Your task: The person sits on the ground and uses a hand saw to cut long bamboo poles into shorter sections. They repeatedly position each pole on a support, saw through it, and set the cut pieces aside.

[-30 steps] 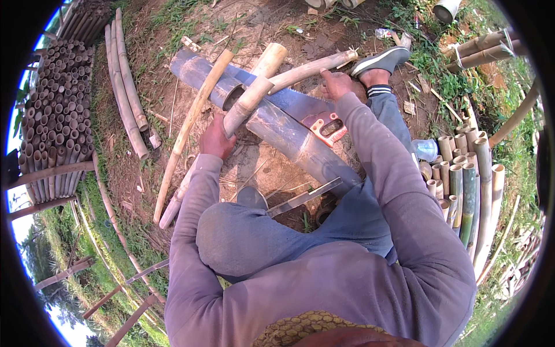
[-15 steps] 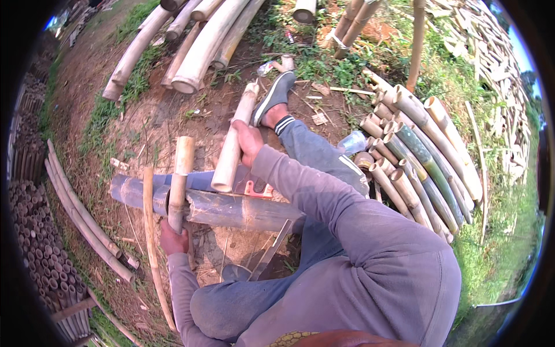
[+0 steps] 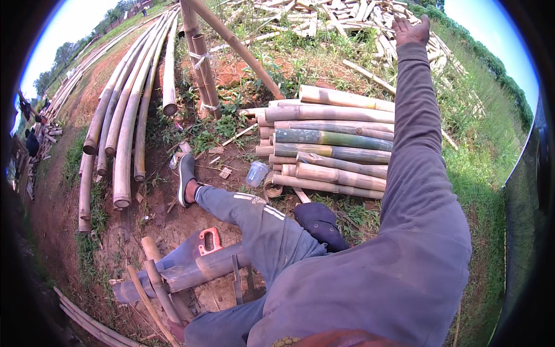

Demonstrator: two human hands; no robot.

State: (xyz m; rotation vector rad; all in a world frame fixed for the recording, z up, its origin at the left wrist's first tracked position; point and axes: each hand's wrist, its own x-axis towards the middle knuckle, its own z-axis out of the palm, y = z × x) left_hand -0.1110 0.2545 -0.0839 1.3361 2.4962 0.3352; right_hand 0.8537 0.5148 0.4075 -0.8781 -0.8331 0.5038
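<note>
My right hand (image 3: pixel 411 30) is stretched far out at the upper right, palm up with fingers apart, and nothing is in it. Low at the left, my left hand (image 3: pixel 177 331) is partly hidden by my knee and closed at the lower end of a bamboo pole (image 3: pixel 162 292). That pole leans across a thick dark bamboo log (image 3: pixel 208 270). Behind the log lies a handsaw (image 3: pixel 210 240) with a red handle and a bluish blade. A long flat blade (image 3: pixel 237 280) stands against the log near my leg.
Cut bamboo lengths (image 3: pixel 335 136) are stacked ahead to the right; long poles (image 3: pixel 130 121) lie at the far left. A clear plastic tub (image 3: pixel 256 173) and a dark cap (image 3: pixel 321 223) rest near my leg. Tied bamboo posts (image 3: pixel 202 63) stand ahead, before a scrap heap (image 3: pixel 358 17).
My right hand has swung from beside my foot far out to the upper right and let go of its bamboo piece. The view has turned right; my left hand stays by the log.
</note>
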